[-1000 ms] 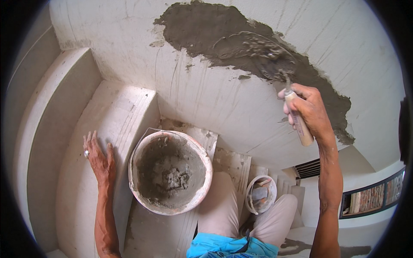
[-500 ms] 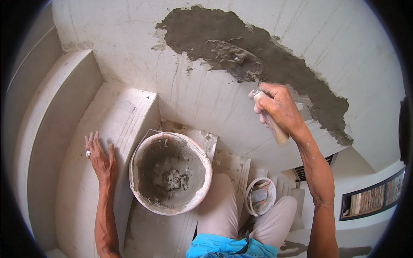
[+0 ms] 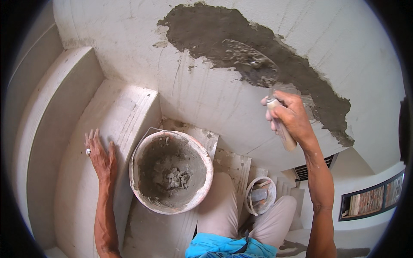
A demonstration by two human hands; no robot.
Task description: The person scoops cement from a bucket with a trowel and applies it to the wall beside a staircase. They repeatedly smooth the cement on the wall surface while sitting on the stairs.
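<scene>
My right hand (image 3: 287,116) grips the pale wooden handle of a mortar-smeared trowel (image 3: 254,62), whose blade is against a long patch of wet grey mortar (image 3: 198,30) on the pale wall (image 3: 322,47). My left hand (image 3: 101,155), with a ring on one finger, lies open on the stair step (image 3: 86,198). Just right of it stands a pale bucket (image 3: 170,172) with grey mortar in the bottom and up its inner sides, its wire handle resting along the rim.
Between my knees lower on the stairs is a smaller bucket (image 3: 269,193) with tools in it. Lower steps (image 3: 232,165) descend to the right toward a dark grille (image 3: 312,167) and a dark-framed window (image 3: 365,200). Higher steps (image 3: 51,120) curve up at the left.
The trowel and my right hand moved down and left along the mortar by half a second ago, then slightly back to the right. My left hand has stayed on the step.
</scene>
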